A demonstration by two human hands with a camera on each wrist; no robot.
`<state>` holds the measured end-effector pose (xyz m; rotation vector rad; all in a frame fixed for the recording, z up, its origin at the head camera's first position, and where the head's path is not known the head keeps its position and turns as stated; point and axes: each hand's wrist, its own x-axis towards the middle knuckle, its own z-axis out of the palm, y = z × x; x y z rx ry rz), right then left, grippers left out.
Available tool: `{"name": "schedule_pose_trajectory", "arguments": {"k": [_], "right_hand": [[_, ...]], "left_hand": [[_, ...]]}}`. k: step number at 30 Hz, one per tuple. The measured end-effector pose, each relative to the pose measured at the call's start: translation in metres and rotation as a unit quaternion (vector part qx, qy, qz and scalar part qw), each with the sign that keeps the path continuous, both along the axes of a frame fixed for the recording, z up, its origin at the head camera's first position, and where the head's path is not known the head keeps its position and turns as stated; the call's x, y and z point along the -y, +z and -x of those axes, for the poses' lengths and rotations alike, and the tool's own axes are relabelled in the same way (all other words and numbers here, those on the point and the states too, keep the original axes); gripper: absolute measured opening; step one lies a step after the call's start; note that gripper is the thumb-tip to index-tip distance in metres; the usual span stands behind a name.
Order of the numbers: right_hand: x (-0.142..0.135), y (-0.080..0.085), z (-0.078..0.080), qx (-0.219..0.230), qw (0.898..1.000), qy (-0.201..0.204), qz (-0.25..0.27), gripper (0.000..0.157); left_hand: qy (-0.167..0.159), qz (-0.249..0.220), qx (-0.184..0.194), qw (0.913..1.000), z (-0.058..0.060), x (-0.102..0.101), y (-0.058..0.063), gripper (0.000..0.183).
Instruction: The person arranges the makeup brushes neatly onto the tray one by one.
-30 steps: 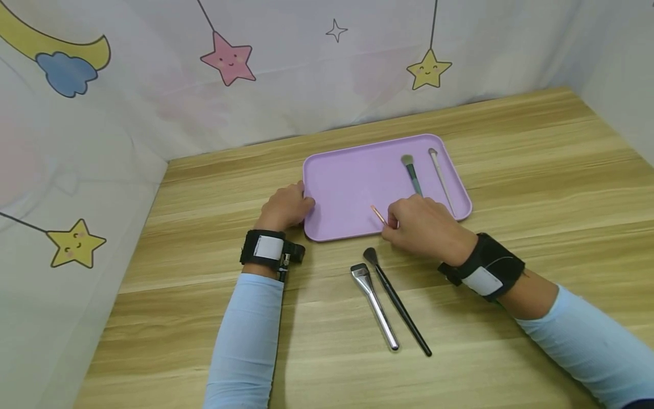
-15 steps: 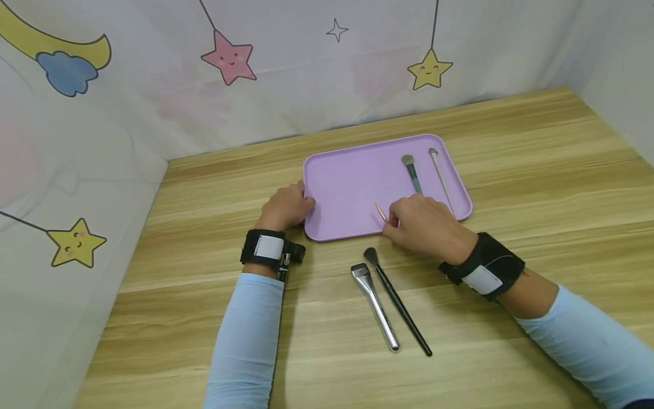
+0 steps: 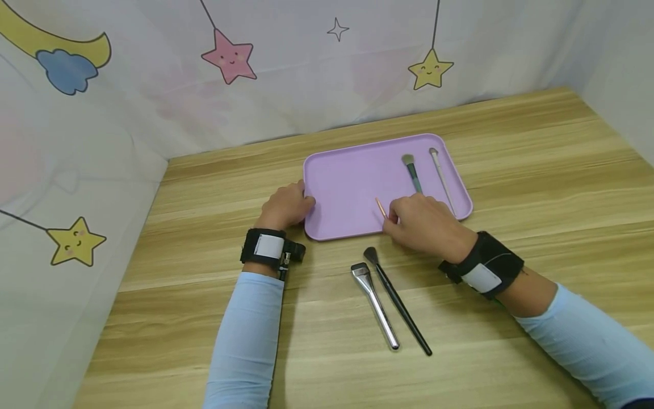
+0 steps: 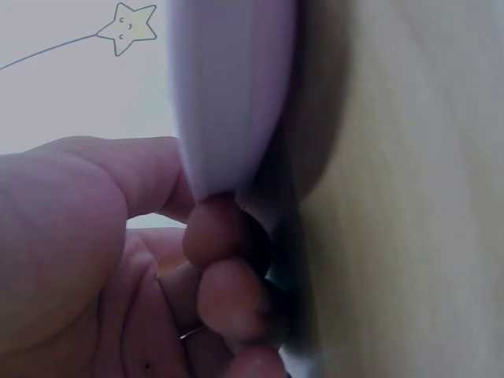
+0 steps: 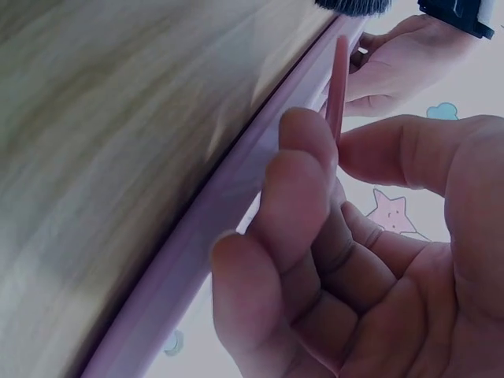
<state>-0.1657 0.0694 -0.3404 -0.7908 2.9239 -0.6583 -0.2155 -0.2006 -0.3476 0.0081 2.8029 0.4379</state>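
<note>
A purple tray (image 3: 347,187) lies toward the back of the table. My left hand (image 3: 284,207) grips its left edge, thumb over the rim and curled fingers beneath, as the left wrist view shows. Over the tray's front edge, my right hand (image 3: 426,224) pinches a thin pink makeup brush (image 5: 339,87) between thumb and fingertips. Only its slim tapered end sticks out; the rest is hidden by the hand. In the tray's right part lie a green-handled makeup brush (image 3: 411,171) and a thin white makeup brush (image 3: 443,180), the green one partly hidden behind my right hand.
In front of the tray, a silver flat-headed makeup brush (image 3: 377,309) and a black makeup brush (image 3: 401,304) lie side by side on the wooden table (image 3: 204,187). A white printed cloth (image 3: 296,85) stands behind the table.
The visible end of the pink brush has tilted slightly up and away, farther over the tray. Both hands stay almost in place.
</note>
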Motion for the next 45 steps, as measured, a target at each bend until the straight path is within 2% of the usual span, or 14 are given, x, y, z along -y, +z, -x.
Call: {"name": "schedule_pose_trajectory", "arguments": {"k": [14,36,45], "right_hand": [[-0.001,-0.002,0.005,0.01,1.0,-0.002,0.006,0.016],[-0.004,0.001,0.009,0.0,1.0,-0.005,0.016,0.016],[-0.005,0.0,0.011,0.003,1.0,-0.021,0.013,0.018]], "left_hand": [[0.001,-0.002,-0.006,1.0,0.001,-0.002,0.001,0.045],[-0.001,-0.002,-0.007,1.0,-0.001,-0.002,0.001,0.043],[-0.003,0.002,-0.006,1.0,0.0,-0.001,0.001,0.047]]}}
